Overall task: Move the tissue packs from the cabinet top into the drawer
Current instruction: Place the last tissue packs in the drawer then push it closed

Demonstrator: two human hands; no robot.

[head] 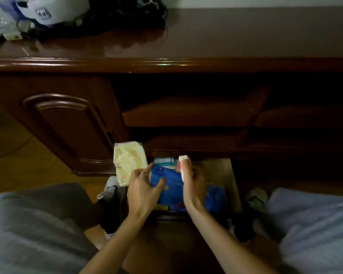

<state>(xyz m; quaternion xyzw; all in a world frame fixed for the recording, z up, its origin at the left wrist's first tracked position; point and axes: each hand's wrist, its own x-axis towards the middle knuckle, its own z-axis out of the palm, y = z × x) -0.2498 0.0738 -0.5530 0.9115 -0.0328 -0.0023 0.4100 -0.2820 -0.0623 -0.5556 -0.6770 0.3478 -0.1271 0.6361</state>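
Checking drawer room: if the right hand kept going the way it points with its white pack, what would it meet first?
Probably the pale packs at the back of the drawer, beyond the blue packs; the right hand with its white pack points there, though depth is unclear.

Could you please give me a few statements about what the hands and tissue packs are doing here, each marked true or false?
1. The left hand holds a pale yellow pack. True.
2. The right hand is empty. False: it grips a white pack.
3. The drawer is pulled open. True.
4. The drawer holds nothing. False: blue packs lie inside.
5. Both hands rest on the cabinet top. False: they are down at the drawer.
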